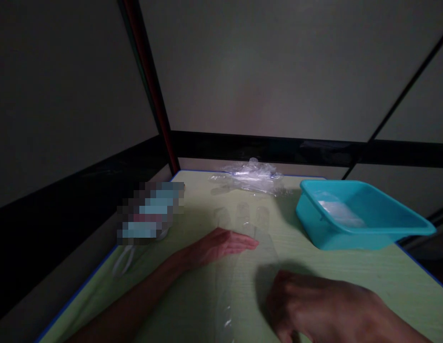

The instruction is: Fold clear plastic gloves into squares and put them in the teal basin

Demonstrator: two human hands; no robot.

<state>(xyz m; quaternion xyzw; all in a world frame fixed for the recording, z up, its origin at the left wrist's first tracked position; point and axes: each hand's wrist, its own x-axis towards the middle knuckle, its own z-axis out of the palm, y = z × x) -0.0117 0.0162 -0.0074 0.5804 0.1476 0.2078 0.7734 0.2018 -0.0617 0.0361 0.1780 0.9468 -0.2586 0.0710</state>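
A thin, clear plastic glove [243, 271] lies flat on the pale green table [350, 281], its finger shapes pointing away from me. My left hand [226, 242] rests over its upper part, fingers stretched out together to the right. To the right of the glove's lower part is my right hand [296, 302], bent with its fingers curled downward; its fingertips are mostly hidden, and whether they pinch anything does not show.
A pile of crumpled clear plastic [255, 178] lies at the table's far edge. At the right stands a turquoise basin [346, 240] with a whitish packet [341, 213] inside. A blurred-out item [152, 209] with a white loop is at the left edge.
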